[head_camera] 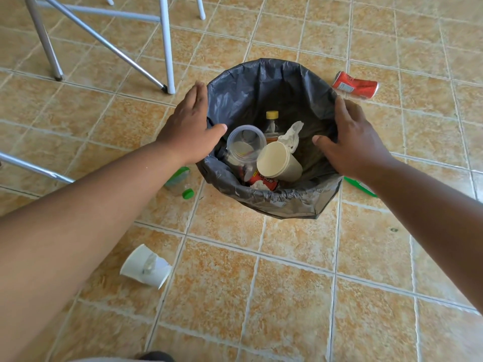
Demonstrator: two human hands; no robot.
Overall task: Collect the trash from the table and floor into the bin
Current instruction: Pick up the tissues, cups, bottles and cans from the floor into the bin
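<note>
The left hand (188, 126) lies flat against the bin's rim at about nine o'clock, fingers spread and straight, thumb hooked over the liner's edge; it clasps nothing. The right hand (351, 142) mirrors it at three o'clock, fingers splayed along the outer rim and thumb reaching inward over the plastic — also spread wide, with nothing enclosed in it. Whether either palm presses on the rim or only rests there cannot be told.

Between them stands the bin (274, 199), round, lined with a crinkled grey-black bag whose edge folds down over the outside. Inside it, near the six o'clock side, a beige paper cup (279, 164) lies on its side, mouth towards the camera. Just beside it at ten o'clock is a clear plastic cup (244, 145), also tipped. Beyond them stands a brown bottle with a yellow cap (271, 121), and a crumpled white tissue (291, 135) sits to its right. A red can (262, 180) shows under the cups.

More trash lies on the tan tiled floor (261, 283): a crushed red can (355, 84) at one o'clock from the bin, a clear bottle with a green cap (180, 182) at eight o'clock, a green item (359, 186) at four o'clock partly hidden by the right forearm, and a squashed white paper cup (146, 265) at seven o'clock. Metal table legs (167, 48) stand at eleven o'clock.
</note>
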